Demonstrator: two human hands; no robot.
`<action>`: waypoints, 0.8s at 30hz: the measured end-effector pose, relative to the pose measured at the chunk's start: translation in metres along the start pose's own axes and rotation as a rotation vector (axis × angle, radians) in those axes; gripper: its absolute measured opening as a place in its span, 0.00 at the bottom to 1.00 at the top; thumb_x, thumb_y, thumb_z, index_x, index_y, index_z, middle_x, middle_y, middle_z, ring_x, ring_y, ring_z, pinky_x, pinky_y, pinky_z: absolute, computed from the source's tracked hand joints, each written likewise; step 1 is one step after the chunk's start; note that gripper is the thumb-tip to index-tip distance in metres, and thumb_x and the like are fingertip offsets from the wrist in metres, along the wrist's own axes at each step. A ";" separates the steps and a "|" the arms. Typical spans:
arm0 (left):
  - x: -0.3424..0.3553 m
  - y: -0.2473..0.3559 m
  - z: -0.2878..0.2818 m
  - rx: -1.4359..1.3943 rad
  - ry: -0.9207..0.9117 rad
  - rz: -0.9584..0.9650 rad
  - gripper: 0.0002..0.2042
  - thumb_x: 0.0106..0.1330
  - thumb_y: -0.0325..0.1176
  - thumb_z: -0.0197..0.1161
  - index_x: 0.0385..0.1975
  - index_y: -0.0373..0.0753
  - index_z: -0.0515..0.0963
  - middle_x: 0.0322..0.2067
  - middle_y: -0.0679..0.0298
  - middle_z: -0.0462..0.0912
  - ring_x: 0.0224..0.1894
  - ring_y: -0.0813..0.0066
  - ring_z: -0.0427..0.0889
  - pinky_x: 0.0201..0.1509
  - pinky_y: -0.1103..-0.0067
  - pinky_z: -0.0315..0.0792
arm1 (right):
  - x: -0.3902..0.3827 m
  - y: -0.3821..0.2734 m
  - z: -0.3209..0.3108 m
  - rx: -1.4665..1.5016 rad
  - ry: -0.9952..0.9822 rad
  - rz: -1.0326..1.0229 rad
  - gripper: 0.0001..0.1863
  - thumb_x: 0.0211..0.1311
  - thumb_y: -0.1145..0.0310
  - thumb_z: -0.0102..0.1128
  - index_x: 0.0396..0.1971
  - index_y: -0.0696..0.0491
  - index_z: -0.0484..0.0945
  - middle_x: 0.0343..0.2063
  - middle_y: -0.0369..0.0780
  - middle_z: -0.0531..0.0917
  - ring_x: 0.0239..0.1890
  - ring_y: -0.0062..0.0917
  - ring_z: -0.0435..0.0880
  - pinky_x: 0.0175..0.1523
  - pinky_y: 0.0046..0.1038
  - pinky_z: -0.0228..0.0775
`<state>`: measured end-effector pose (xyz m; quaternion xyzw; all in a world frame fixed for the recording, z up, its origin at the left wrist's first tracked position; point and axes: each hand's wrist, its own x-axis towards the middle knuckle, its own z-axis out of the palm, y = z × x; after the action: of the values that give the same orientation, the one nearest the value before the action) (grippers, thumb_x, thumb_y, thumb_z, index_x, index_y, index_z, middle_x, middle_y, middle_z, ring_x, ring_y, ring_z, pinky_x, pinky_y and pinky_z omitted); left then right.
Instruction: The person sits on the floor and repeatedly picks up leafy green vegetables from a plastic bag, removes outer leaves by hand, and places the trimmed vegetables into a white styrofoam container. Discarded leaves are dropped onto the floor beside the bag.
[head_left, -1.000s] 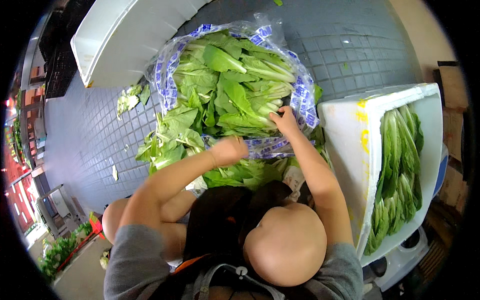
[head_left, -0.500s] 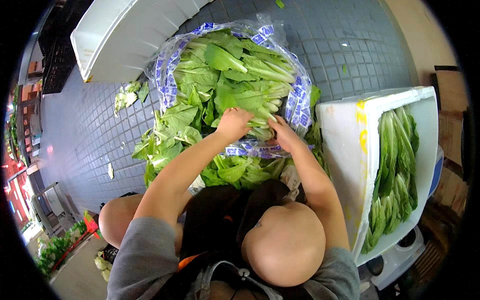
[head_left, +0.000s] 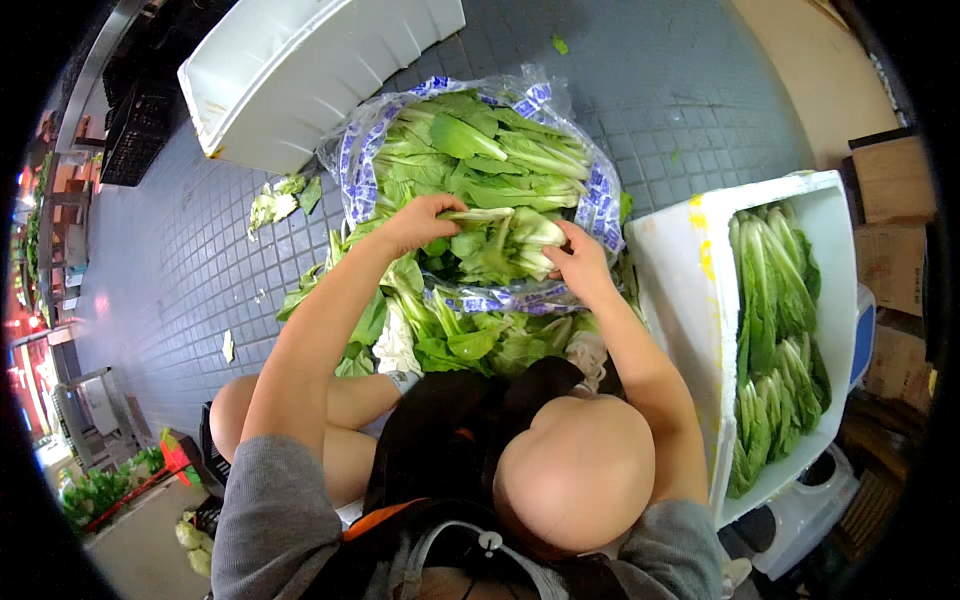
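My right hand (head_left: 583, 262) is closed around the pale stem end of a head of leafy greens (head_left: 515, 245), which lies crosswise over an open plastic bag. Left of it, my left hand (head_left: 425, 222) pinches a whitish stalk at the leafy side of the same head. The leaves under my fingers are partly blurred. More long-leaved greens (head_left: 470, 140) with white stems fill the clear bag (head_left: 602, 205), whose rim is printed in blue and white. Loose leaves (head_left: 470, 345) are heaped between the bag and my legs.
To the right, a white foam box (head_left: 680, 300) holds rows of similar greens (head_left: 775, 290). Another white foam box (head_left: 300, 90) stands at the far left. Leaf scraps (head_left: 275, 205) litter the grey tiled floor (head_left: 190, 280). Black crates (head_left: 135, 135) and cardboard boxes (head_left: 890, 265) line the sides.
My left hand has moved left, from the middle of the bunch to a stalk at its leafy side. The head of greens shows more of its white stem end. The view has shifted slightly.
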<state>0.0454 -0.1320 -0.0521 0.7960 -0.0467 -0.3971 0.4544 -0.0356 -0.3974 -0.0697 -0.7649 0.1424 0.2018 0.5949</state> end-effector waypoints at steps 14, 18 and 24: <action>-0.088 0.110 0.026 -0.639 -0.026 0.377 0.18 0.63 0.44 0.56 0.47 0.39 0.74 0.33 0.67 0.79 0.38 0.80 0.73 0.46 0.80 0.67 | -0.086 -0.170 -0.052 0.331 -0.156 -0.314 0.17 0.52 0.72 0.59 0.44 0.53 0.72 0.37 0.36 0.76 0.40 0.19 0.74 0.47 0.23 0.66; -0.106 0.129 0.031 -0.439 0.002 0.487 0.16 0.64 0.43 0.55 0.45 0.39 0.73 0.31 0.69 0.78 0.37 0.82 0.73 0.44 0.81 0.68 | -0.113 -0.200 -0.052 0.283 -0.125 -0.335 0.18 0.54 0.69 0.61 0.44 0.54 0.69 0.36 0.36 0.76 0.36 0.19 0.75 0.41 0.22 0.70; -0.133 0.141 0.031 -0.287 -0.147 0.468 0.16 0.64 0.41 0.55 0.46 0.38 0.73 0.27 0.73 0.75 0.30 0.85 0.69 0.35 0.83 0.65 | -0.128 -0.199 -0.052 -0.429 0.027 -0.510 0.12 0.46 0.67 0.67 0.29 0.57 0.76 0.22 0.34 0.78 0.24 0.17 0.74 0.32 0.21 0.66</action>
<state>-0.0250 -0.1777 0.1254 0.6602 -0.2053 -0.3407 0.6371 -0.0494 -0.4006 0.1718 -0.8863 -0.0914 0.0613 0.4498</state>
